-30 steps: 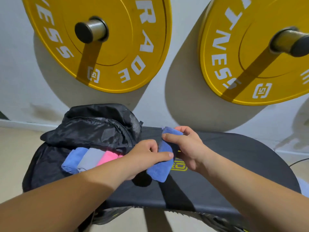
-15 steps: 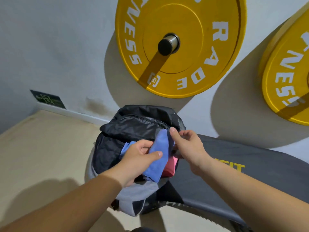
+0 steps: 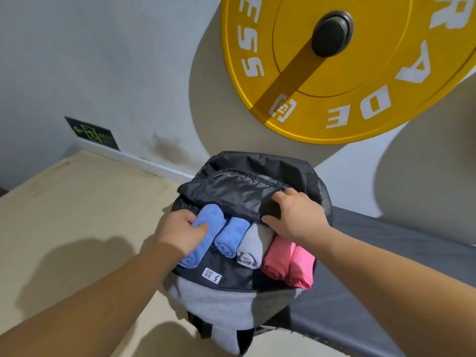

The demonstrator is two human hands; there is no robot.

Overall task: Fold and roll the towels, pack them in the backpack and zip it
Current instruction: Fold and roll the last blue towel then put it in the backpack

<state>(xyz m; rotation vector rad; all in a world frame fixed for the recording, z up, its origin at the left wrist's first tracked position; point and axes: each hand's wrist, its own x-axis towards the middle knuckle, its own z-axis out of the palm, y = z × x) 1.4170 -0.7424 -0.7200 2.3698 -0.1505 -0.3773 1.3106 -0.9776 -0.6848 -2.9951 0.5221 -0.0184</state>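
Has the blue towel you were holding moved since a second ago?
Yes. The blue towel went left, from over the bench into the backpack; the left hand grips it at the row's left end.

Single head view, wide-angle, facing forward and steeply down. Close on backpack at centre, within arm's reach. Bench right, floor left, wall and plate across top.

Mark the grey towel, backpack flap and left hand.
grey towel (image 3: 253,244): head view, middle of roll.
backpack flap (image 3: 231,194): head view, shiny top side.
left hand (image 3: 180,233): head view, back of hand.
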